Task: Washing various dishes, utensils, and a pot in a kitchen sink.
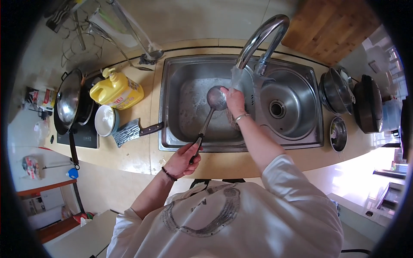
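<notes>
My left hand (183,161) is closed around the dark handle of a metal ladle (216,98), which slants up over the left sink basin (180,129). My right hand (235,101) grips the edge of the ladle's round bowl; some of its fingers are hidden. Water runs from the curved chrome faucet (263,38) right by that hand. Suds and cloudy water lie in the basin below. Under my right wrist shows a brownish, stringy thing (233,120), partly covered, whose kind I cannot tell.
A cleaver (127,132) lies left of the sink, its handle reaching the rim. Near it stand a bowl (105,121), a yellow pump bottle (117,92) and a lidded wok (68,103). Right are the round basin (287,106), metal bowls (337,90) and a dark pot (367,104).
</notes>
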{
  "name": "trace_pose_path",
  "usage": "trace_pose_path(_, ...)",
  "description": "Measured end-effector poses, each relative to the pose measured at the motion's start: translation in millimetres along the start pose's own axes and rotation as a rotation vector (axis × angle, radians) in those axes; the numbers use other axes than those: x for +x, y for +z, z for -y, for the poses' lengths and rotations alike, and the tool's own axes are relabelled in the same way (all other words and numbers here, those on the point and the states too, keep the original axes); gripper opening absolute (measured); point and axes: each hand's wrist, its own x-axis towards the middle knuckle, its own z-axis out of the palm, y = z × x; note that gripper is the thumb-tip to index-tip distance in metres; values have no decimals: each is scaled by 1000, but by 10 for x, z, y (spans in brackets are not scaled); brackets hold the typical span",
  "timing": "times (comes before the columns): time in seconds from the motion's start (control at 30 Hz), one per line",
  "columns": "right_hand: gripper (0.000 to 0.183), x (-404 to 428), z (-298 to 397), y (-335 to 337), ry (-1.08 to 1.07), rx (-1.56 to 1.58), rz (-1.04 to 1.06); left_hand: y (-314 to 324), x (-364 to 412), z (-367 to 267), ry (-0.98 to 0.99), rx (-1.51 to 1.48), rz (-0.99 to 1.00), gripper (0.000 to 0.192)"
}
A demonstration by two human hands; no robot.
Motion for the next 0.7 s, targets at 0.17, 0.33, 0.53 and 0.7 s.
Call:
trace_pose_path(0.17, 44, -275, -5, 383, 418, 403, -103, 101, 146, -4, 37, -149, -11, 29)
trace_pose_path(0.33, 42, -269, 133, 184, 565, 621, 178, -200, 77, 55, -38, -233, 116, 29)
trace_pose_path(0.53, 38, 55, -30, -132, -296, -50, 268, -292, -28, -18, -127, -142, 189, 29)
trace_pose_path(0.7, 30, 143, 51, -237, -368, -324, 440, -300, -53, -101, -121, -127, 203, 27)
